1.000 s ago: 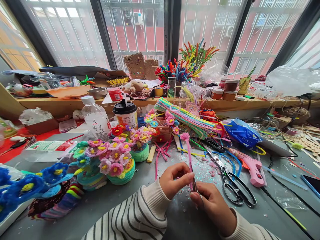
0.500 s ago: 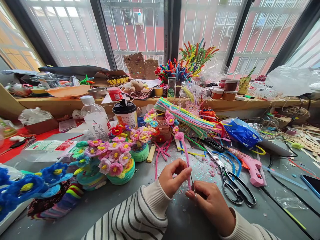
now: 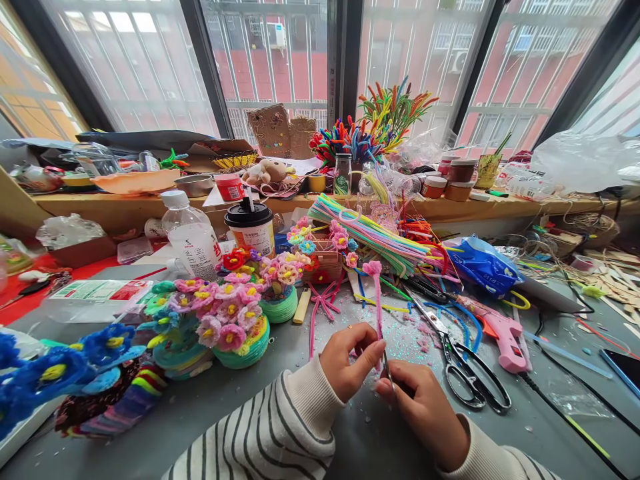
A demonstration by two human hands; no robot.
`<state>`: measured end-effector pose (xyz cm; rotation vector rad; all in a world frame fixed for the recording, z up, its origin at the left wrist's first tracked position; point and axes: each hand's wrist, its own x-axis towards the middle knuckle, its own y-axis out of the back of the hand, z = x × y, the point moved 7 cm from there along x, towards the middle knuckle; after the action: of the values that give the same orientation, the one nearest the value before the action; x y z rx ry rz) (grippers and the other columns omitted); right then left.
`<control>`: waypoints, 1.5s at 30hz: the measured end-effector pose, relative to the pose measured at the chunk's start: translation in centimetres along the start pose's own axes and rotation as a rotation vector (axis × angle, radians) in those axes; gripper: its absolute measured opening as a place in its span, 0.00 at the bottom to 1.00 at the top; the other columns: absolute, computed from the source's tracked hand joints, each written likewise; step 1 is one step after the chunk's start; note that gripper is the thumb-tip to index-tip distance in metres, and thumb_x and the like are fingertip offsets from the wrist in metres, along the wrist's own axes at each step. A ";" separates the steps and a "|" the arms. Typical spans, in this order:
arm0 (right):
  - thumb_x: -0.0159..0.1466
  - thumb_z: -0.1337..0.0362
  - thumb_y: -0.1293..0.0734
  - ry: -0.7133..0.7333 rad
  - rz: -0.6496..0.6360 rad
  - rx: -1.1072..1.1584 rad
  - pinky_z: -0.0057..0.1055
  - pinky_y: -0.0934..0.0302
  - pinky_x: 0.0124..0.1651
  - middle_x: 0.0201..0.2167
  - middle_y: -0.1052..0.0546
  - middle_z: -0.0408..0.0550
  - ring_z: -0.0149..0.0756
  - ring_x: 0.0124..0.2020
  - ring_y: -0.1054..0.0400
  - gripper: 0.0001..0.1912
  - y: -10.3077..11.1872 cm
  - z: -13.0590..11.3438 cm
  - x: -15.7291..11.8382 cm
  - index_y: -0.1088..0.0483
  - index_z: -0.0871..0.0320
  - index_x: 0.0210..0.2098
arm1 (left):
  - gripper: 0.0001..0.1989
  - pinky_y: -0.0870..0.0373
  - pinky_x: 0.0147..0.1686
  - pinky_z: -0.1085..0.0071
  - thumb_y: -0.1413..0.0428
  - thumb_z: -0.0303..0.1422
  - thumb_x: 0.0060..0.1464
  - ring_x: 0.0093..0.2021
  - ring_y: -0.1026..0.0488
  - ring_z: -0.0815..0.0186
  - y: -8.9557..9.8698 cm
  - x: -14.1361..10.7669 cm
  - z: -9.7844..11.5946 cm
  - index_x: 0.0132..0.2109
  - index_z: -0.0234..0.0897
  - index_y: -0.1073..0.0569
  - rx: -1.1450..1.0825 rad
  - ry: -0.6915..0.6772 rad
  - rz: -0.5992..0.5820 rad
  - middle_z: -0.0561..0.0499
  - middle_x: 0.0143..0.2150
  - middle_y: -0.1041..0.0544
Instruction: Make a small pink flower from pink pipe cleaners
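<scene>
Between the thumb and fingers of my left hand [image 3: 350, 360] is a pink fuzzy stem [image 3: 377, 297], upright, with a curled knob at its top. My right hand [image 3: 425, 407], fingers pinched, holds a thin metal tool [image 3: 387, 370] whose tip meets the stem beside my left thumb. The tool's lower part is hidden by my fingers, so I cannot tell its kind. Pink fluff and glitter lie on the grey table [image 3: 370, 443] around both hands. Large black-handled scissors [image 3: 463, 363] lie to the right of my right hand.
Fuzzy flower pots [image 3: 243, 350] stand at left, near a bottle [image 3: 193, 240] and a lidded cup [image 3: 251, 230]. A bundle of coloured stems [image 3: 375, 233] lies behind my hands. At right are a pink glue gun [image 3: 505, 340], its cable, a blue packet [image 3: 485, 263] and a phone [image 3: 623, 370].
The top of the pink stem has swung slightly right and up. My left hand has shifted a little right, and my right hand has moved slightly with the tool still in it.
</scene>
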<state>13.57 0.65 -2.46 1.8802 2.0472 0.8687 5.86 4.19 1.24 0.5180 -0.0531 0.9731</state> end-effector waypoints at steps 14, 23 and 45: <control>0.52 0.39 0.54 0.002 -0.080 0.155 0.25 0.54 0.22 0.14 0.44 0.41 0.29 0.18 0.48 0.29 -0.6 -0.1 -0.1 0.46 0.59 0.14 | 0.11 0.44 0.24 0.76 0.55 0.34 0.50 0.21 0.42 0.73 -0.4 0.0 -0.1 0.23 0.34 0.39 -0.036 -0.023 -0.042 0.55 0.19 0.38; 0.52 0.40 0.53 -0.084 -0.059 0.043 0.26 0.54 0.21 0.13 0.44 0.40 0.29 0.17 0.48 0.28 -0.4 0.6 0.0 0.49 0.58 0.14 | 0.11 0.44 0.23 0.76 0.55 0.36 0.49 0.20 0.42 0.74 -0.2 0.0 -0.3 0.23 0.35 0.40 -0.069 0.001 -0.007 0.56 0.18 0.40; 0.53 0.40 0.54 -0.057 -0.270 0.527 0.24 0.59 0.18 0.13 0.48 0.38 0.25 0.16 0.55 0.31 -2.2 -0.5 -0.5 0.39 0.61 0.18 | 0.11 0.44 0.24 0.76 0.57 0.34 0.50 0.22 0.43 0.73 0.1 -0.1 -0.1 0.25 0.34 0.38 0.098 -0.014 0.015 0.55 0.20 0.40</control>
<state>11.57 -0.02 -3.39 1.7522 2.5938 0.2163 5.73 4.18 1.12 0.6153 -0.0220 0.9903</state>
